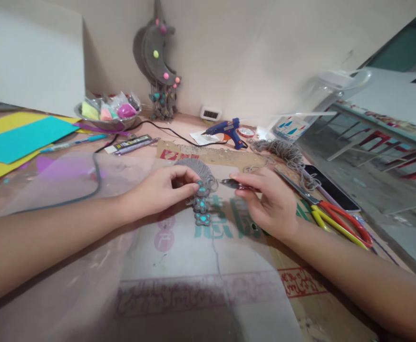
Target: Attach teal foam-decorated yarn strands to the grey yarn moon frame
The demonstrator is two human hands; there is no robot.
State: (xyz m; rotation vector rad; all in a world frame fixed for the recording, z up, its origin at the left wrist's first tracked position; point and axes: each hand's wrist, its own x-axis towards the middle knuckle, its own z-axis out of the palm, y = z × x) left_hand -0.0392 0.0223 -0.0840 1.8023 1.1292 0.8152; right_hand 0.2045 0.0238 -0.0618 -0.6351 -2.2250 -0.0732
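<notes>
A grey yarn-wrapped ornament (194,170) lies on the plastic-covered work area. From it runs a short row of star-shaped charms (202,219) with turquoise centres. My left hand (172,188) pinches the uppermost turquoise charm, thumb against index finger, at the ornament's lower edge. To the right, my right hand (270,199) is closed around a small dark pointed tool (230,183), whose exact kind is hidden by the fingers. Its tip points left at the ornament's loose yarn loops, a small gap away. A thin thread (217,254) trails down the sheet below the charms.
Red-and-yellow-handled scissors (339,221), a phone (331,187) and grey yarn (282,154) lie at right. Behind are a blue glue gun (225,132), a clock (210,113) and a bowl of clay packs (104,124). A moon-shaped decoration (150,52) hangs at the wall; coloured sheets (25,137) lie left.
</notes>
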